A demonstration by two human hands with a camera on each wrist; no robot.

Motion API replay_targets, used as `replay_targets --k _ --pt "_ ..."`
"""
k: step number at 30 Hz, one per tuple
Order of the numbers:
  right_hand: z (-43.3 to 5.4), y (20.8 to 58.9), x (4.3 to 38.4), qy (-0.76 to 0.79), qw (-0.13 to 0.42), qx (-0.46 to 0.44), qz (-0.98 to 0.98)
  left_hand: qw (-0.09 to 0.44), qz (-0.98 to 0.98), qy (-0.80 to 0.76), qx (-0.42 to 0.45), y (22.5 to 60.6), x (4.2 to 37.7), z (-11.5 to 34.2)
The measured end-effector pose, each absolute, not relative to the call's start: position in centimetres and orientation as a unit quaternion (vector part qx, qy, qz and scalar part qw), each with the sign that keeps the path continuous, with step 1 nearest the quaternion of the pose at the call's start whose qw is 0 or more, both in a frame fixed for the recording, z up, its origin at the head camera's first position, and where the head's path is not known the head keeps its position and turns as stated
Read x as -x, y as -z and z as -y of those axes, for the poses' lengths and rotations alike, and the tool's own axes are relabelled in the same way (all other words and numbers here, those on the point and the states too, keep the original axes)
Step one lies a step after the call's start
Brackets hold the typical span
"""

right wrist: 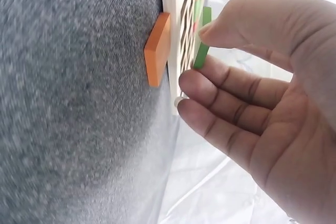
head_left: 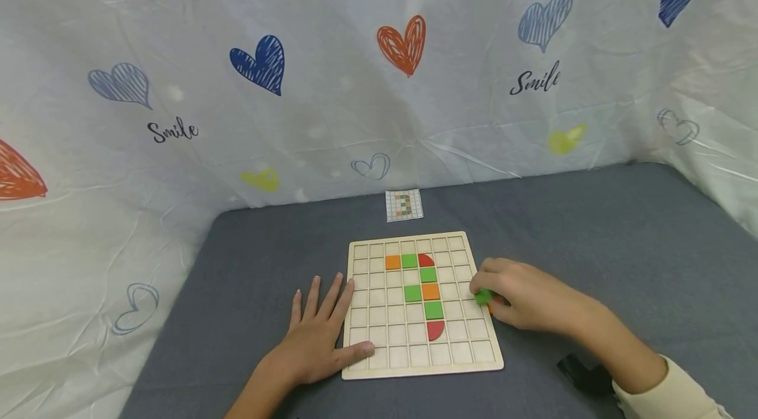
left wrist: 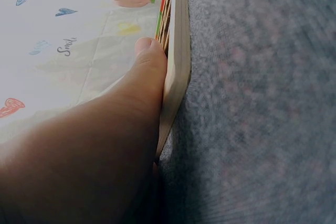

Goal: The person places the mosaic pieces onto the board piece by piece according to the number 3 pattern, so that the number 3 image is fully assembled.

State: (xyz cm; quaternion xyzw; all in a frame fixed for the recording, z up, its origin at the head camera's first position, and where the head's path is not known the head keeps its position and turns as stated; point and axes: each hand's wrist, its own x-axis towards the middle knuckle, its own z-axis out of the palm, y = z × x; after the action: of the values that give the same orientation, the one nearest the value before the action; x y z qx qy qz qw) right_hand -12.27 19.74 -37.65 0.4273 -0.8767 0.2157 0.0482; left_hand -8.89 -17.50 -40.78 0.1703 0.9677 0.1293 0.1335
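Note:
A pale wooden grid board (head_left: 397,356) lies on the grey cloth. Set in its squares are orange and green square tiles, such as a green tile (head_left: 433,310), and two red quarter-round tiles, one of them a lower red tile (head_left: 435,330). My left hand (head_left: 314,340) rests spread at the board's left edge, its thumb (left wrist: 149,66) on the frame. At the right edge my right hand (head_left: 521,294) pinches a green square tile (right wrist: 203,40) between thumb and fingers, just above the board. Below it an orange tile (right wrist: 157,51) lies on the cloth beside the frame.
A small pattern card (head_left: 404,206) with a coloured grid lies behind the board. A black object (head_left: 583,376) sits near my right forearm, partly hidden. A white curtain (head_left: 331,110) printed with hearts hangs at the back of the cloth-covered table (head_left: 592,228).

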Motion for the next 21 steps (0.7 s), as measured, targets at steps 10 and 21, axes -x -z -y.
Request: replay_targets --k 10,21 --pt "-18.9 37.4 11.8 -0.214 0.05 -0.449 0.866 0.133 -0.967 -0.133 -0.171 41.0 8.9 17.5" --pt "-17.4 37.1 11.5 -0.209 0.047 -0.472 0.855 0.121 -0.967 -0.14 -0.175 41.1 8.8 17.6"
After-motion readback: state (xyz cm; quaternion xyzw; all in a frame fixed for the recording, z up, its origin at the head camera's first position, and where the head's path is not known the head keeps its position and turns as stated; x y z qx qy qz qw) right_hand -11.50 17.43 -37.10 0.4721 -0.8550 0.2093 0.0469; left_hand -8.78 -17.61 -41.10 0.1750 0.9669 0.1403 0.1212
